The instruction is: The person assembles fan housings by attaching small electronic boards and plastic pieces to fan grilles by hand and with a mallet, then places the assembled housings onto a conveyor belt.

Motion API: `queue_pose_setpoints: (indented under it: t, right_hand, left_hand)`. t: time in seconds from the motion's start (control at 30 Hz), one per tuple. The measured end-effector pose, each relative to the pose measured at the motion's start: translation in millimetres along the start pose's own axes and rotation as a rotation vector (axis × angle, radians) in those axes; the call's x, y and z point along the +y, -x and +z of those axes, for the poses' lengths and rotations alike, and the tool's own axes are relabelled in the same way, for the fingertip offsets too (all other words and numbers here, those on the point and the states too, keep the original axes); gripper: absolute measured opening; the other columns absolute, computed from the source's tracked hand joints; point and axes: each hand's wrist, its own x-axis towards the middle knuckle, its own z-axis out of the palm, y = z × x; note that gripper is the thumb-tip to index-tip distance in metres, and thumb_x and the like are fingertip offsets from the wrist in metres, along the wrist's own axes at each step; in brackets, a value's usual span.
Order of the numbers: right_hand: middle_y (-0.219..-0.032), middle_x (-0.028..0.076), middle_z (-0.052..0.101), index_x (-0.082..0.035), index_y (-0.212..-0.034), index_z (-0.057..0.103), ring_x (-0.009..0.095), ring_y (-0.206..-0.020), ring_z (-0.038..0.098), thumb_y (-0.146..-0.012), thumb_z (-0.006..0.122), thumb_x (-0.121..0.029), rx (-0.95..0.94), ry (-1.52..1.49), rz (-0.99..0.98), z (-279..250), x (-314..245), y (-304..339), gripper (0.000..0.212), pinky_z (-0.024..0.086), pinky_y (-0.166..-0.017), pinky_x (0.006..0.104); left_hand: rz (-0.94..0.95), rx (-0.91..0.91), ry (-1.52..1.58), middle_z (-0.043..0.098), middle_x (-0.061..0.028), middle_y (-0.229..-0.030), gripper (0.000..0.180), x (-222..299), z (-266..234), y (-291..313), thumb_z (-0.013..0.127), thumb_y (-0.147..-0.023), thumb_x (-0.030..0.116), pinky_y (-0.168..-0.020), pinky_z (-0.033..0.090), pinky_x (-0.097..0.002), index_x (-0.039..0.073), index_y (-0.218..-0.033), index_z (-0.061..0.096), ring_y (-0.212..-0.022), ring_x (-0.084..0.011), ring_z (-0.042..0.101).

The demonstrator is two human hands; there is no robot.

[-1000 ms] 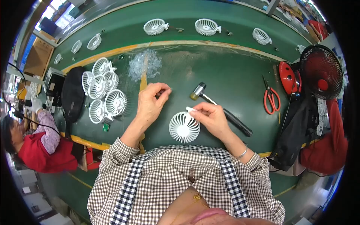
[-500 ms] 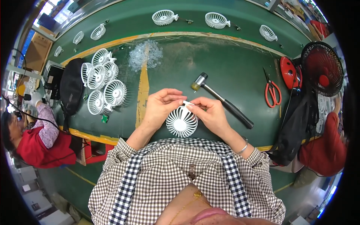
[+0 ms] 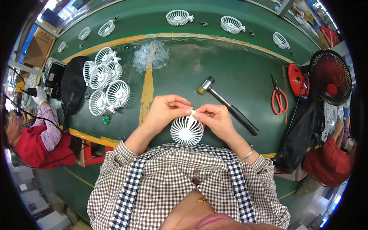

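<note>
A round white fan cage with radial ribs lies at the table's near edge, close to my front, its neck pointing away from me. My left hand pinches the tip of that neck between thumb and index finger. From the other side, my right hand pinches the same tip, and the fingertips of both hands nearly meet. A small white bit shows between them, but its shape is mostly hidden. A hammer with a black and yellowish head lies right of my hands.
White fan cages cluster at the left beside a black bag. Small clear plastic pieces are heaped farther back. Red-handled scissors and a black desk fan stand right. More cages ride a green belt behind. Co-workers sit at both sides.
My fingertips have drawn closer together at the neck's tip, covering more of the small white piece. The cages on the far belt have shifted right. The left co-worker's gloved hand has moved slightly.
</note>
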Motion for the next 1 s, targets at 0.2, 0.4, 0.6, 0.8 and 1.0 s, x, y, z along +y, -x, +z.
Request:
queue_pose_setpoints:
  t: [0.2,0.4,0.6,0.8,1.0]
  right_hand:
    - [-0.08,0.001,0.066,0.003,-0.094,0.066,0.004,-0.07,0.059,-0.088,0.066,-0.006,-0.041,-0.008,0.058,-8.6,-29.0,7.0,0.012,0.048,-0.06,0.0188]
    - [-0.078,0.001,0.065,0.003,-0.09,0.065,0.006,-0.07,0.055,-0.084,0.068,-0.009,0.353,0.558,-0.33,-80.0,-115.7,-25.5,0.014,0.046,-0.063,0.0233]
    - [-0.084,0.017,0.067,-0.002,-0.092,0.068,0.032,-0.076,0.065,-0.077,0.069,-0.016,0.733,1.253,-0.533,-233.0,-149.0,-140.0,0.021,0.051,-0.071,0.0387]
    - [-0.092,0.019,0.065,-0.005,-0.09,0.069,0.037,-0.091,0.06,-0.079,0.068,-0.021,0.657,1.465,-0.488,-240.0,-111.1,-210.0,0.02,0.049,-0.079,0.0457]
    - [-0.083,0.012,0.064,-0.008,-0.082,0.068,0.029,-0.084,0.061,-0.078,0.069,-0.023,0.587,1.816,-0.373,-215.8,-70.0,-209.6,0.016,0.046,-0.07,0.0469]
  left_hand:
    - [0.356,0.137,-0.586,0.064,-0.0074,-0.091,0.024,-12.1,1.2,-44.8,0.074,-0.076,0.004,-0.068,0.051,-0.028,0.0,-0.098,0.067,-0.078,-0.0148,0.061]
    - [0.647,0.258,-0.95,0.054,-0.0107,-0.085,0.013,-11.5,5.6,-50.9,0.069,-0.075,0.004,-0.069,0.048,-0.0387,0.003,-0.087,0.064,-0.081,-0.0295,0.058]
    - [0.749,0.307,-0.983,0.054,-0.0112,-0.082,0.009,-10.0,0.4,-63.6,0.067,-0.076,0.001,-0.069,0.048,-0.0385,0.002,-0.084,0.062,-0.079,-0.0293,0.058]
    - [0.81,0.511,-0.944,0.057,-0.0122,-0.087,0.011,-5.4,-21.0,-66.5,0.063,-0.077,-0.005,-0.07,0.048,-0.0385,0.0,-0.086,0.06,-0.082,-0.0305,0.057]
    - [0.787,0.603,-1.069,0.056,-0.0129,-0.095,0.02,-1.3,-33.7,-72.8,0.06,-0.072,-0.011,-0.075,0.048,-0.0369,-0.002,-0.09,0.063,-0.086,-0.0291,0.056]
